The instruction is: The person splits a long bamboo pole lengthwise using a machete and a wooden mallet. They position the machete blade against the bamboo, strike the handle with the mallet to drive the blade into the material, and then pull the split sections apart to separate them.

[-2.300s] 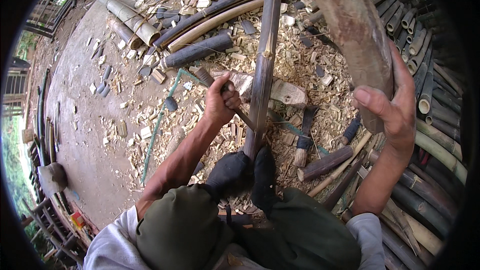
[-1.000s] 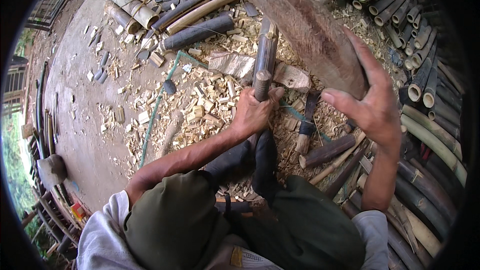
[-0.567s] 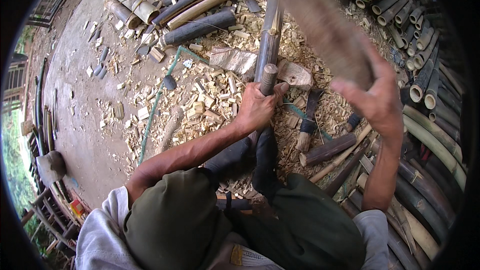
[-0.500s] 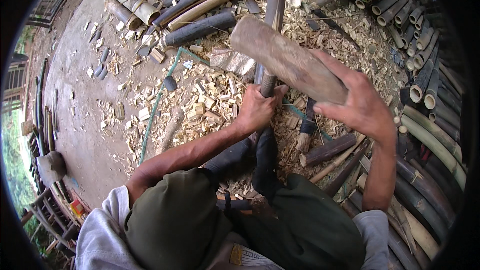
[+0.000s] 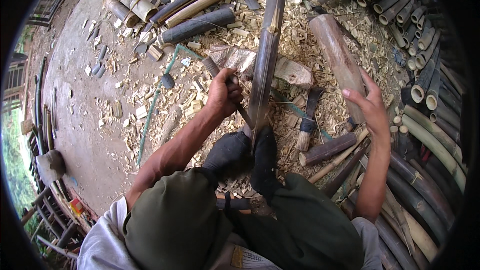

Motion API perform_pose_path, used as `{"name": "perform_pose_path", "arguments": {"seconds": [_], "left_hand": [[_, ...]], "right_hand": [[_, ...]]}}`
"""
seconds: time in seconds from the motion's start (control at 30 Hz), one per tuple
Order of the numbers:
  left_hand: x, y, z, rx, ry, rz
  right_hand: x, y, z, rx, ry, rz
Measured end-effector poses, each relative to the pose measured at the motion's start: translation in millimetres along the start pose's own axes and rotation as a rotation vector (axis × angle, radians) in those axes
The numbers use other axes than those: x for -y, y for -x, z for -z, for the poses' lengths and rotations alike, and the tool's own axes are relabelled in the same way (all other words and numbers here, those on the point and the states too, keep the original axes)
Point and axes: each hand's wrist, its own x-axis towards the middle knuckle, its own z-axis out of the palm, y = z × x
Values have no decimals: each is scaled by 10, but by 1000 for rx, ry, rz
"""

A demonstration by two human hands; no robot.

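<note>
My left hand is closed around a chisel-like tool. Its ribbed round handle sticks out above the fist, and its narrow dark shaft slants down to a bamboo pole. The dark pole runs away from me, its near end between my dark-covered feet. Further out it crosses a rough wooden block on the ground. Off to the right, my right hand grips the lower end of a thick wooden club, held apart from the pole. The tool's tip is hard to make out.
Wood chips cover the ground. A broad blade with a wrapped handle lies right of the pole, near a short bamboo piece. Bamboo tubes are stacked at right; longer poles lie at the back.
The club has swung away from the pole to the right. My left hand has moved left, tilting the tool from near upright at the pole to a slant with its lower end nearer my feet.
</note>
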Motion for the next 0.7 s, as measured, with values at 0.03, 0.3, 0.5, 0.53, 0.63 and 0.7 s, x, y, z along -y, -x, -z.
{"name": "perform_pose_path", "arguments": {"seconds": [0.03, 0.3, 0.5, 0.53, 0.63, 0.7], "left_hand": [[-4, -25, 57, -6, 33, 24], [33, -206, 189, 149, 59, 65], [-5, -192, 309, 131, 67, 55], [19, -201, 261, 141, 62, 60], [35, -205, 196, 119, 48, 73], [12, -194, 212, 109, 60, 76]], "right_hand": [[-175, -53, 27, -26, 17, 4], [-945, -243, -447, -550, 1115, 124], [-433, 377, -1924, 311, 573, -139], [-605, 454, -2014, 271, 618, -42], [-823, 519, -2135, 188, 576, 47], [-815, 487, -2168, 221, 489, -5]]}}
